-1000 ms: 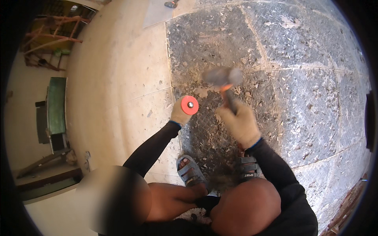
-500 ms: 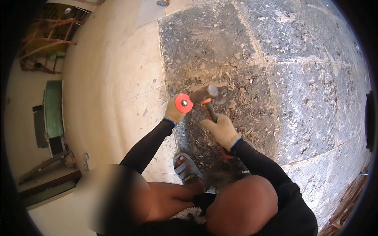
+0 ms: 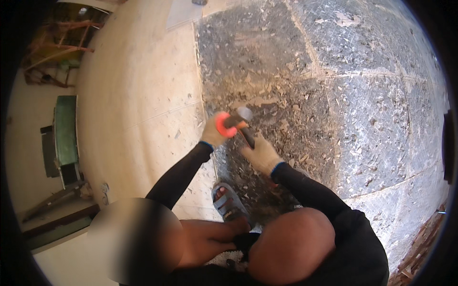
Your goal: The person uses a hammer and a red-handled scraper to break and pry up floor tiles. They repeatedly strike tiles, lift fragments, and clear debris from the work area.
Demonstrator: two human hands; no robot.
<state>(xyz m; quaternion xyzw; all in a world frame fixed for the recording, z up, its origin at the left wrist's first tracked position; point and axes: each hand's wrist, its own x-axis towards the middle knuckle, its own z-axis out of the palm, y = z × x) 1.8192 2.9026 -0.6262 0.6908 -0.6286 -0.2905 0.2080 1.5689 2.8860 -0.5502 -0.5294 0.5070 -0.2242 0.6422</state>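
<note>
My left hand (image 3: 212,132), in a cream work glove, is closed around a chisel with a round red hand guard (image 3: 222,125). The guard hides the fingers and most of the tool below. In a matching glove, my right hand (image 3: 263,155) grips the dark handle of a hammer (image 3: 244,113), which has an orange band below its head. The hammer's head overlaps the guard's right side and covers the chisel's struck end. Whether the two touch, I cannot make out. Under both hands lies rough dark floor (image 3: 286,128) strewn with chips, bordering a smooth cream floor (image 3: 157,90).
My foot in a grey sandal (image 3: 228,202) is planted just below the hands. Paler grey bare squares (image 3: 377,124) spread to the right. A green panel (image 3: 66,128) leans at the left wall, near reddish frames (image 3: 59,47). A small dark object (image 3: 199,2) lies at the top edge.
The hammer's head has swung left and slightly down, from beside the guard to over it. My right hand followed a little leftward. The left hand stays nearly in place.
</note>
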